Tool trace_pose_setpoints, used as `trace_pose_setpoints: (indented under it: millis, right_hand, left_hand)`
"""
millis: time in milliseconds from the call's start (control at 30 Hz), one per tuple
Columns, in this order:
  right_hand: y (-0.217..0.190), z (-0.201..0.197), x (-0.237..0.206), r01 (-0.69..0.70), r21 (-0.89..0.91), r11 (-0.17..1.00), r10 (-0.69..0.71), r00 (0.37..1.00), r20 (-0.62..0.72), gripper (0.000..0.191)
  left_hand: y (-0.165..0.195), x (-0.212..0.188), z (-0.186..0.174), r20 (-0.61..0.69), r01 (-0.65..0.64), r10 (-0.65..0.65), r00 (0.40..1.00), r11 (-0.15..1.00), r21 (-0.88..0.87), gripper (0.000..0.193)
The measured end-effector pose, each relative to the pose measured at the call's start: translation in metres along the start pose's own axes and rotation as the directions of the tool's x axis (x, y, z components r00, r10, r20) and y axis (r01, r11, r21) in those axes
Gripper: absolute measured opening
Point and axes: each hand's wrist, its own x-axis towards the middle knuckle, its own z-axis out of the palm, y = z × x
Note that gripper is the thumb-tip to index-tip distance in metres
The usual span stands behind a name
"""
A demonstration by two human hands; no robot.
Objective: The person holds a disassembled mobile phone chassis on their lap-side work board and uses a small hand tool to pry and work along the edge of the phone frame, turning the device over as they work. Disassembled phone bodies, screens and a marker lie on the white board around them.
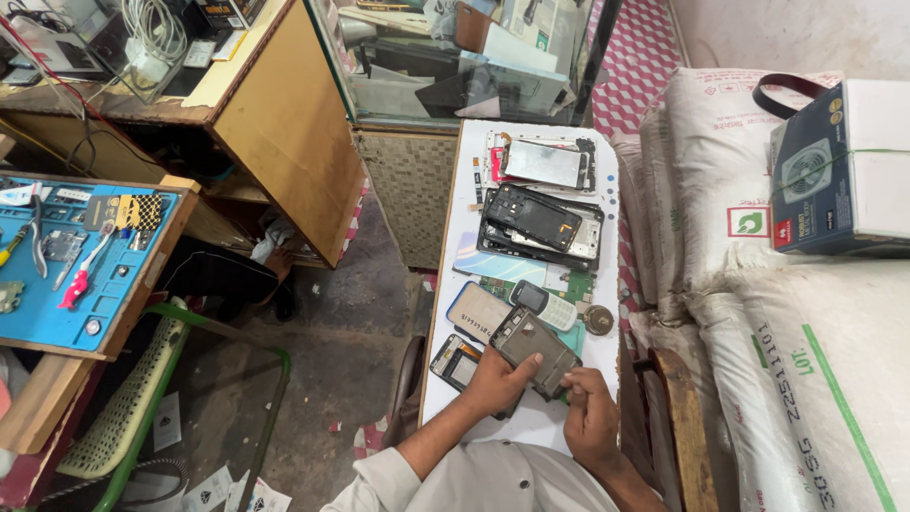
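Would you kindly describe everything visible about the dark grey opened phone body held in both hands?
The dark grey opened phone body is a flat rectangle with rounded corners, its inner side up, showing dull metal-looking plates. It lies tilted diagonally just above the white narrow table. The left hand grips its lower left edge, thumb on top; the right hand touches its lower right corner. A small grey keypad phone lies just beyond it.

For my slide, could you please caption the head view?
Both hands, left hand and right hand, hold an opened phone over a parts-strewn white board.
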Motion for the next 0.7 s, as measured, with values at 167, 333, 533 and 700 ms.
trace_pose_setpoints:
  millis: [167,333,533,700]
  right_hand:
    - [-0.012,-0.002,0.008,0.098,-0.094,0.991,-0.09,0.992,0.083,0.024]
    - [-0.022,-0.003,0.015,0.014,-0.108,0.994,0.001,0.991,0.132,0.029]
    - [-0.025,-0.001,0.015,0.036,-0.112,0.993,-0.023,0.994,0.11,0.023]
    - [-0.025,0.004,0.015,0.047,-0.096,0.994,-0.037,0.994,0.105,0.016]
  left_hand:
    - [-0.001,0.0,-0.001,0.0,0.044,-0.044,0.999,0.999,0.012,0.021]
    - [0.0,-0.001,-0.001,-0.005,-0.028,0.028,1.0,1.0,-0.009,0.02]
    - [0.004,-0.001,-0.003,0.003,-0.017,0.017,1.0,1.0,-0.023,0.02]
    - [0.004,-0.002,-0.006,-0.006,-0.066,0.066,0.998,0.997,-0.037,0.02]
